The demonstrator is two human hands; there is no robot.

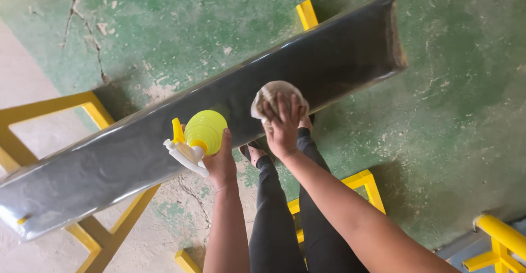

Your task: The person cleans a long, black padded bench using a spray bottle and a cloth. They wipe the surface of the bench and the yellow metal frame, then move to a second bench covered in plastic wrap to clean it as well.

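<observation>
The left hand point(220, 163) was closed around a round yellow spray bottle point(204, 131), probably light and smooth, best gripped at its belly. At two o'clock from it, the right hand point(283, 128) pressed a soft cloth point(272, 93), fingers spread, onto the long dark panel point(219, 114), which looked stiff and slick.

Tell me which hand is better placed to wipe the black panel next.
Right, probably. The right hand already presses the cloth flat on the black panel, fingers spread over it. The left hand is occupied gripping the yellow spray bottle at the panel's near edge.
</observation>
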